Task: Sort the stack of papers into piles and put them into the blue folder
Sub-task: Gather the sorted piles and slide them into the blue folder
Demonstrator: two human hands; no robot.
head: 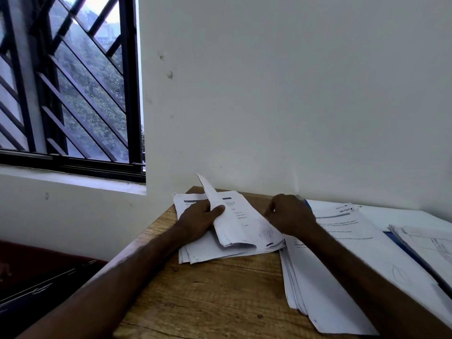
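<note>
A: Left grip?

B: Closed on a batch of sheets. The thumb lies flat on the top page and the fingers are tucked behind the fold. The batch is bent up off the left pile, and its far corner stands tilted toward the wall.

A: Right grip?

B: Fingers curled, back of the hand to the camera. It sits at the batch's right edge. Can't tell if it pinches paper or only rests there, since the knuckles hide the fingertips.

A: Where are the papers?

B: Three lots on the worktop. The left pile is at the far left corner with ragged edges, and one corner pokes over the worktop's left side. The middle pile is just beside it, thick, with a printed top page, and runs down toward the near edge. The right forearm crosses over it. The right pile is farther right, with faint pencil lines on its top sheet.

A: Folder?

B: The folder is blue and mostly covered. A strip of it shows between the middle and right piles. The right pile lies on it, and the middle pile overlaps its left part. Can't tell how far it extends beneath.

A: Surroundings?

B: Barred window at left with greenery outside. The worktop is wood-grained and pushed against the white wall.
</note>
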